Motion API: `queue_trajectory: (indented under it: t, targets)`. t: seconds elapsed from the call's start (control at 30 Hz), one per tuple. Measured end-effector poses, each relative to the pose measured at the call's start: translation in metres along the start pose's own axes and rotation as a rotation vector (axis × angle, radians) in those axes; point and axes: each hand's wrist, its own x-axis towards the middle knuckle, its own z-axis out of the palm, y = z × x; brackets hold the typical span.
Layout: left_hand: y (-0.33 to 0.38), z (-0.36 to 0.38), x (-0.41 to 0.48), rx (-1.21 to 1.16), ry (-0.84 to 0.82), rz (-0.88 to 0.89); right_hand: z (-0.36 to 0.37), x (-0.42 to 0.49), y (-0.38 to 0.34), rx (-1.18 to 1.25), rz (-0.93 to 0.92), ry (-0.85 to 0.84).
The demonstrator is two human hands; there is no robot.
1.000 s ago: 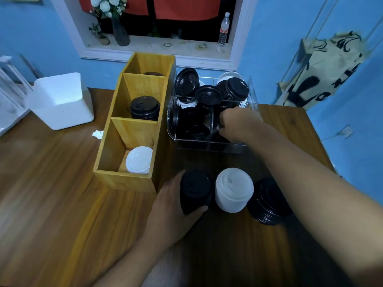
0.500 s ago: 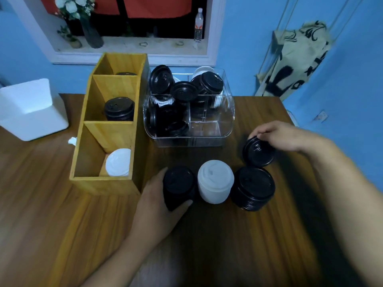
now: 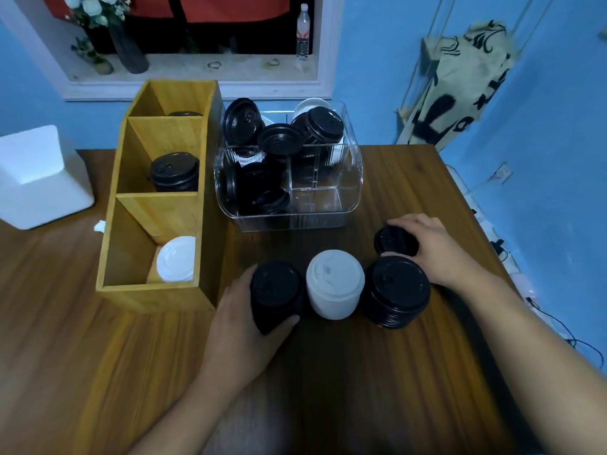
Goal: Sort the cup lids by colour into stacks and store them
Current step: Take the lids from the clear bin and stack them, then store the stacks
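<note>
Three stacks of lids stand in a row on the table: a black stack [image 3: 276, 295], a white stack [image 3: 335, 284] and a wider black stack [image 3: 396, 292]. My left hand [image 3: 241, 326] grips the left black stack from its left side. My right hand [image 3: 427, 244] holds a single black lid [image 3: 392, 241] just behind the wider black stack. A clear plastic bin [image 3: 328, 205] behind them holds several loose black lids. The wooden three-part organizer [image 3: 157, 290] has white lids [image 3: 175, 259] in its near part and black lids [image 3: 175, 172] in the middle part.
A white box [image 3: 36, 178] sits at the table's left. The wooden table [image 3: 82, 372] ends at the right near a blue wall with cables. A window ledge behind carries a vase with flowers [image 3: 126, 50] and a water bottle [image 3: 303, 31].
My right hand came out of the clear bin with a black lid and carried it down to the right, behind the wider black stack. My left hand stayed on the left black stack.
</note>
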Motion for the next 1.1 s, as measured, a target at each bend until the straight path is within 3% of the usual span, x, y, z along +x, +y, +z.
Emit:
queue_trajectory:
  t: [0.2, 0.4, 0.53, 0.67, 0.87, 1.1]
  targets:
    - [-0.001, 0.000, 0.001, -0.005, 0.000, 0.014, 0.003, -0.010, -0.001, 0.096, -0.026, 0.069]
    - [-0.003, 0.001, 0.000, -0.002, -0.001, 0.023, -0.033, -0.050, -0.023, 0.472, 0.024, 0.450]
    - [-0.003, 0.001, 0.000, -0.005, 0.007, 0.033, -0.037, -0.086, -0.049, 0.389, -0.121, 0.358]
    - [-0.003, 0.001, 0.000, -0.002, 0.009, 0.031, -0.012, -0.097, -0.058, 0.230, -0.136, 0.226]
    - [-0.002, 0.000, -0.001, 0.013, 0.012, 0.030, 0.008, -0.096, -0.064, 0.057, -0.168, 0.216]
    - [0.002, -0.001, -0.001, 0.030, 0.011, 0.021, 0.027, -0.094, -0.064, 0.083, -0.155, 0.234]
